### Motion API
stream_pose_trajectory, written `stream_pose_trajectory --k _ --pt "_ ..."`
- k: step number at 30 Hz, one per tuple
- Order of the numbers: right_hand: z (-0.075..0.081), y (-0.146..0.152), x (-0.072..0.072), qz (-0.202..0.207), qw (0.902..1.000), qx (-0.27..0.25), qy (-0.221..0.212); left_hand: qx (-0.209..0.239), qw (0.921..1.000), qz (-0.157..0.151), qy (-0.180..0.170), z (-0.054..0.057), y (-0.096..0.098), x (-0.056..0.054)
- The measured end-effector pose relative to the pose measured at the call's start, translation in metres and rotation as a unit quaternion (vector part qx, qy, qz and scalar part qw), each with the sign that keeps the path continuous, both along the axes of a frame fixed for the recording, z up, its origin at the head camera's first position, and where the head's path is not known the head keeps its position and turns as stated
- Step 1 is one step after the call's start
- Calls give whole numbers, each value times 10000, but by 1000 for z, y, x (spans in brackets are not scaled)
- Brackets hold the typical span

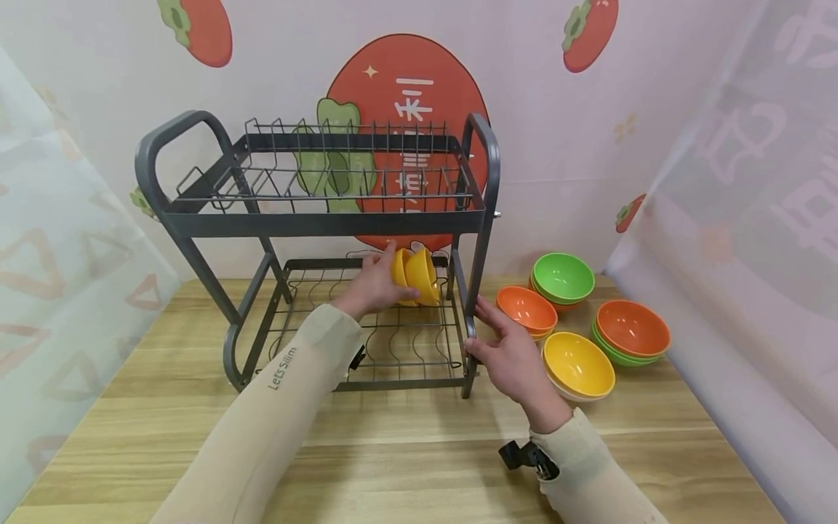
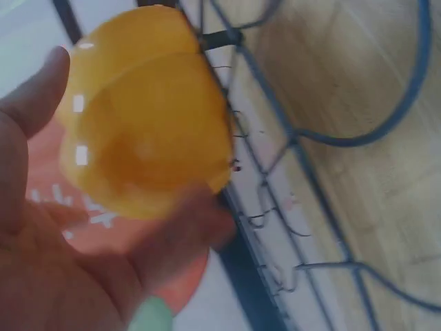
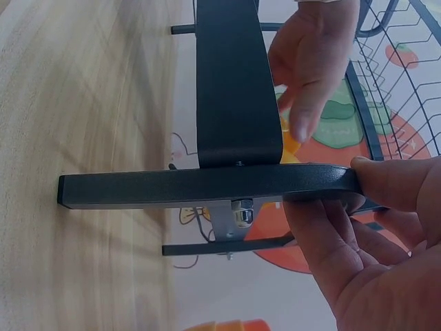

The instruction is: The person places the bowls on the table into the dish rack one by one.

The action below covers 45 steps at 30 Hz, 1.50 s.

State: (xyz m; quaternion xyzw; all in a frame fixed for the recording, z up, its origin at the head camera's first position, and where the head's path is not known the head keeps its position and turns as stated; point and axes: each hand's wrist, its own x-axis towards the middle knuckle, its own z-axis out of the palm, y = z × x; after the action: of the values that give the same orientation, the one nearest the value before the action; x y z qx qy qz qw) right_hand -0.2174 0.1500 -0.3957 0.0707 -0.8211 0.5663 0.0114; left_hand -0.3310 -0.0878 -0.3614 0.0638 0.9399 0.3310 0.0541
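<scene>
A two-tier black dish rack (image 1: pixel 327 225) stands on the wooden table. Two yellow bowls (image 1: pixel 422 278) sit on edge on its lower wire shelf, one against the other, at the right. Beside them is my left hand (image 1: pixel 375 285), under the upper tier. In the left wrist view its thumb and blurred fingers are spread around the bowls (image 2: pixel 148 131), without a clear grip. My right hand (image 1: pixel 513 356) holds the rack's front right leg. The right wrist view shows the thumb on one side of the leg (image 3: pixel 207 189) and curled fingers on the other.
Right of the rack stand several small stacks of bowls: a green-topped one (image 1: pixel 563 278), an orange-topped one (image 1: pixel 526 308), a yellow-topped one (image 1: pixel 579 364) and a red-orange-topped one (image 1: pixel 632 329). A printed cloth (image 1: pixel 556 145) hangs behind the rack.
</scene>
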Motion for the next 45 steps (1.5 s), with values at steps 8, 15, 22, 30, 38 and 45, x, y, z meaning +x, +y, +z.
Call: stream_pose_trajectory --k 8,15,22,30,38,45 --pt "-2 0 0 -33 10000 84 5 202 9970 69 748 22 14 44" --pt "-4 -1 0 -8 10000 91 9 1058 9912 -765 199 14 36 74" --pt "-3 5 3 327 9954 880 211 1482 9754 -1534 -564 -9 51 80" --pt "18 37 17 439 9865 1546 324 1335 9781 -1501 -551 -21 64 86" --pt "43 87 30 -121 9476 3193 9 1279 9834 -1265 -220 -32 75 89" --pt "35 141 33 9 9227 3826 -465 1310 9839 -1207 -114 -35 76 91"
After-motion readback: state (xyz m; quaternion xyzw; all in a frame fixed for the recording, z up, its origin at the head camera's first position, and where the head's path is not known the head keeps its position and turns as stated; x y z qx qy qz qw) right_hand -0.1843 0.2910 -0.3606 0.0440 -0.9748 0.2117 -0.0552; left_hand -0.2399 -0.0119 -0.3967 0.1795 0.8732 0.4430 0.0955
